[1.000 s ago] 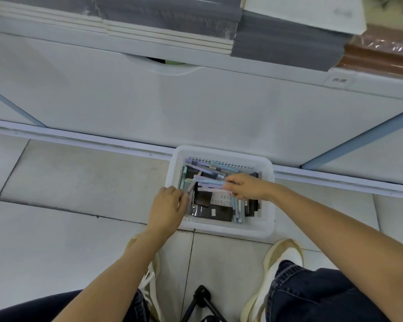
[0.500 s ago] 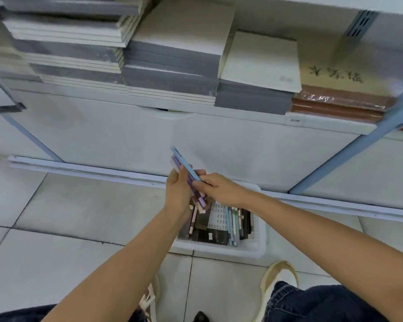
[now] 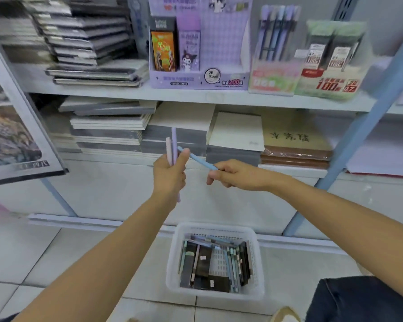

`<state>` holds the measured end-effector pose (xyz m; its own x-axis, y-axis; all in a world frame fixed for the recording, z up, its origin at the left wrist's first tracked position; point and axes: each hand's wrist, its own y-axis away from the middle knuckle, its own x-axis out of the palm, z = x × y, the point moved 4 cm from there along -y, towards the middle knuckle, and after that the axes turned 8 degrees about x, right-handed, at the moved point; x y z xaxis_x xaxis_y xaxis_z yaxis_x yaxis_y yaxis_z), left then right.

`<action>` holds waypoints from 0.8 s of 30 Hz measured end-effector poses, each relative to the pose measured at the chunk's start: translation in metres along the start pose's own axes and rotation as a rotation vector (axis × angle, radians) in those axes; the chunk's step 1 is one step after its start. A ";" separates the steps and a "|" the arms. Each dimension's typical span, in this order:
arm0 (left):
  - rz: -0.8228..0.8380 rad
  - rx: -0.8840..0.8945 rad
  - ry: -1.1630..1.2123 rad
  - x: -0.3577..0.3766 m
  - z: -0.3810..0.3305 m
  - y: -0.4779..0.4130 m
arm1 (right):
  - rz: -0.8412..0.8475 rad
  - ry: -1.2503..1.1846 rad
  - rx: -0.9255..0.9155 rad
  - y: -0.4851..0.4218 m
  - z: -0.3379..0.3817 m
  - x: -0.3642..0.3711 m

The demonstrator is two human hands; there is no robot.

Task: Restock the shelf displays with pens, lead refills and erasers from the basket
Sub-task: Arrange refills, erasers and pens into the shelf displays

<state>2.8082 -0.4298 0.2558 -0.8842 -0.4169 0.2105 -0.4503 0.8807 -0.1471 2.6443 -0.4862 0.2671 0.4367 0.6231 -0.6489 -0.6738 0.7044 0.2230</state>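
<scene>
Left hand: the left hand (image 3: 170, 173) is raised in front of the lower shelf (image 3: 289, 173), its fingers (image 3: 180, 162) curled round two pens held upright.
Pens in left hand: a pink pen (image 3: 168, 147) and a longer purple pen (image 3: 174, 140) stand side by side above the fist; the purple one's lower end pokes out beneath the hand.
Right hand: the right hand (image 3: 233, 174) is level with the left and just beside it, thumb and curled fingers pinching the lower end of a blue pen (image 3: 198, 159).
Blue pen: it slants up to the left, and its far end meets the left thumb.
Basket: a white plastic basket (image 3: 171, 259) sits on the tiled floor (image 3: 44, 252) below the hands, against the foot of the shelving.
Basket contents: several pens lying lengthwise, mostly blue and grey, and dark flat packets (image 3: 203, 263); what the packets contain cannot be told.
Upper shelf: a purple display box (image 3: 221, 45) holds two small packs in its left side; next to it a pen display (image 3: 275, 54) holds upright pens in blue and purple; a green display (image 3: 333, 63) at the right holds small carded packs.
Upper shelf, left: a stack of dark notebooks (image 3: 89, 43).
Lower shelf: stacks of pale pads (image 3: 112, 126) and a brown-edged stack at the right.
</scene>
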 end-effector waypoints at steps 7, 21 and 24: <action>0.108 0.049 0.005 0.014 -0.058 -0.011 | -0.289 -0.362 -0.193 0.034 0.047 -0.068; 0.480 0.194 0.009 0.088 -0.152 -0.046 | -0.962 -0.316 -0.487 0.093 0.130 -0.240; 0.511 0.282 -0.026 0.101 -0.163 -0.053 | -1.032 -0.206 -0.412 0.094 0.126 -0.266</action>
<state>2.7628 -0.4817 0.4419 -0.9991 0.0366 0.0216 0.0219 0.8792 -0.4759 2.5402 -0.5429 0.5519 0.9624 -0.1210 -0.2432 -0.0625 0.7726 -0.6318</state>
